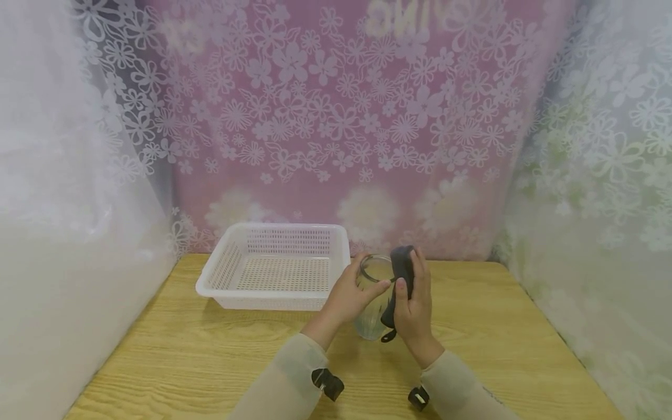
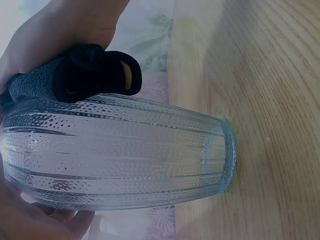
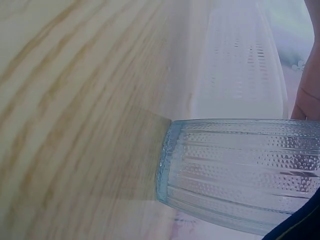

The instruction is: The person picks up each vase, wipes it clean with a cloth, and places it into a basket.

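My left hand [image 1: 347, 296] grips a clear ribbed, dimpled glass vase [image 1: 370, 326] near its round mouth, the thumb along the near side. In the left wrist view the body of the vase [image 2: 130, 150] tapers to a thick base close over the tabletop. My right hand [image 1: 416, 312] holds a dark, fuzzy cloth pad [image 1: 403, 269] against the vase's right side, thumb in front and fingers behind. A small loop hangs from the pad's lower end. The left wrist view shows the pad [image 2: 35, 80] with a dark folded edge and a yellow strip inside.
A white perforated plastic basket [image 1: 273, 303] stands at the back left of the wood-grain table [image 1: 252, 361], just left of the vase. Flower-patterned translucent curtains [image 1: 336, 116] enclose the back and both sides. Each sleeve has a small black camera [image 1: 328, 384] at the wrist.
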### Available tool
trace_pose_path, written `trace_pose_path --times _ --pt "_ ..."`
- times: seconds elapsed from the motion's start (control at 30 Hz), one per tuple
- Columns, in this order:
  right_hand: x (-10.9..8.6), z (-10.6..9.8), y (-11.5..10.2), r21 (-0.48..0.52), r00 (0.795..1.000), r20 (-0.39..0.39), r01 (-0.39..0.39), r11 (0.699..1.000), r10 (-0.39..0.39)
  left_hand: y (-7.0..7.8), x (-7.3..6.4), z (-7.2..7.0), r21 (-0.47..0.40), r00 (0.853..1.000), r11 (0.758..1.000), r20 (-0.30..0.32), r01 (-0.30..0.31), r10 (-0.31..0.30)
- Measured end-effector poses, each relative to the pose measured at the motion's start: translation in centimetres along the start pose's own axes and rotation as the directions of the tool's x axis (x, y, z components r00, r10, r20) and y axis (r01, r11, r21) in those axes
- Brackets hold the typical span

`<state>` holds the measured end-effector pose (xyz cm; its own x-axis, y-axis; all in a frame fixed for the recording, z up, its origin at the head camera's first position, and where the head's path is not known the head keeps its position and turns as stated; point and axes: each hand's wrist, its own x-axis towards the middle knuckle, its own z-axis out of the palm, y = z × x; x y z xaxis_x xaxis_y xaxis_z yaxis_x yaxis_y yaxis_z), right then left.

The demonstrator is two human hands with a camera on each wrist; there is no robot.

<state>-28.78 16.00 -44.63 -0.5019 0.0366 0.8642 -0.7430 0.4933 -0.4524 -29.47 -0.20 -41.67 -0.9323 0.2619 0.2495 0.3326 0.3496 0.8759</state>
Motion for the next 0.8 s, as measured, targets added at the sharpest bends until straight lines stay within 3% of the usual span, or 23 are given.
trace_pose_path --times 0.53,0.8 --pt "-0.44 -0.14 0.43 0.034 0.998 -0.006 -0.068 0.997 0.068 0.44 -0.16 -0.19 0.01 0.999 0.999 0.006 0.038 -0.038" --pt "-0.57 -0.22 0.46 0.068 0.985 0.005 -0.173 0.983 0.173 0.6 -0.2 -0.23 -0.005 0.999 0.999 0.01 0.04 -0.04"
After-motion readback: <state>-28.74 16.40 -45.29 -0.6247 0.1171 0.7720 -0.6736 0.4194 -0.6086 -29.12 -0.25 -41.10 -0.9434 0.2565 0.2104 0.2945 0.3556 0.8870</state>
